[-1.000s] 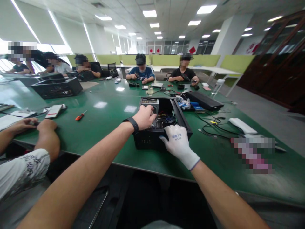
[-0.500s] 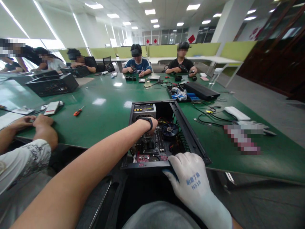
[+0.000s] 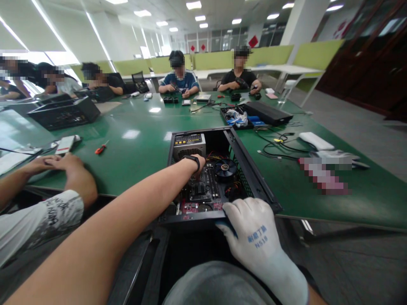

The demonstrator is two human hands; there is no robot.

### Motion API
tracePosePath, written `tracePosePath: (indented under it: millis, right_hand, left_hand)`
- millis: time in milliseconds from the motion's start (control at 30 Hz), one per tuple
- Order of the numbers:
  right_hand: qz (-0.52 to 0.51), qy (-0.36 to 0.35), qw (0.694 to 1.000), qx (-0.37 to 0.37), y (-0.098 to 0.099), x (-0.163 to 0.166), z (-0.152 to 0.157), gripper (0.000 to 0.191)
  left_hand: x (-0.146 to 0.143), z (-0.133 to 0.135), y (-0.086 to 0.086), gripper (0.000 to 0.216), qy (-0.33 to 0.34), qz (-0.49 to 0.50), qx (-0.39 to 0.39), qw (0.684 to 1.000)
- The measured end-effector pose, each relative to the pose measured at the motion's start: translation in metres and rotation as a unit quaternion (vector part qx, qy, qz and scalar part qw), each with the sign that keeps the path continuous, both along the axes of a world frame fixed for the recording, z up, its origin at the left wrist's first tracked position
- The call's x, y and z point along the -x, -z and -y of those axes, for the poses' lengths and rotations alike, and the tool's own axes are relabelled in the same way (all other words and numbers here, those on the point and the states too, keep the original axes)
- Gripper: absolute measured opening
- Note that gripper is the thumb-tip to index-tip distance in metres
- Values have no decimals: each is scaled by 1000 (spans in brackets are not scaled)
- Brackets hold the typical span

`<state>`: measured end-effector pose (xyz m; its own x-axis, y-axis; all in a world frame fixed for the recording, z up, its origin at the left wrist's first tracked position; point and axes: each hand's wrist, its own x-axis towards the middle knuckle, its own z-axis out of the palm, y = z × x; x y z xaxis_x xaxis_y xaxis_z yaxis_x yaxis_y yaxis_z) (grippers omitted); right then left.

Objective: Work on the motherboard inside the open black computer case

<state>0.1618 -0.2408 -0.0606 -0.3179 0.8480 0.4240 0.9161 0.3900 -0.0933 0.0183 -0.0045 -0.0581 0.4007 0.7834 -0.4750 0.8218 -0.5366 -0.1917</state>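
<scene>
An open black computer case (image 3: 257,178) lies on its side at the table's front edge, slightly overhanging it. My bare left hand (image 3: 200,164), with a black wristband (image 3: 192,159), reaches down into it over the motherboard (image 3: 203,188). Its fingertips are hidden, so I cannot tell what they touch. Just right of that hand is a round black cooling fan (image 3: 225,168); behind it sits the grey power supply (image 3: 190,146). My right hand (image 3: 251,226), in a white work glove, is closed over the case's near edge, thumb below and fingers on top.
Right of the case lie black cables (image 3: 270,148), a white glove (image 3: 337,157) and a blurred pinkish item (image 3: 324,177). An open black box (image 3: 237,118) of parts stands behind. An orange screwdriver (image 3: 101,149) lies left, near another person's hands (image 3: 60,163). Other people sit around the green table (image 3: 136,156).
The view has shifted a little. My left hand stays inside the case and my right hand keeps its hold on the edge. The neighbour's forearm on the left has come closer.
</scene>
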Motion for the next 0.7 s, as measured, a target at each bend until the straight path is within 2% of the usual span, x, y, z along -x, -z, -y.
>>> tracePosePath:
  millis: [133, 333, 700]
  right_hand:
    - [6, 2, 1000, 3, 1, -1, 0, 24]
    - [14, 2, 1000, 6, 1, -1, 0, 22]
    - [19, 4, 1000, 1, 1, 0, -1, 24]
  left_hand:
    - [0, -6, 7, 73, -8, 3, -8, 1000]
    - [1, -1, 4, 70, -24, 36, -13, 999]
    - [-1, 0, 3, 66, 5, -23, 7, 1000]
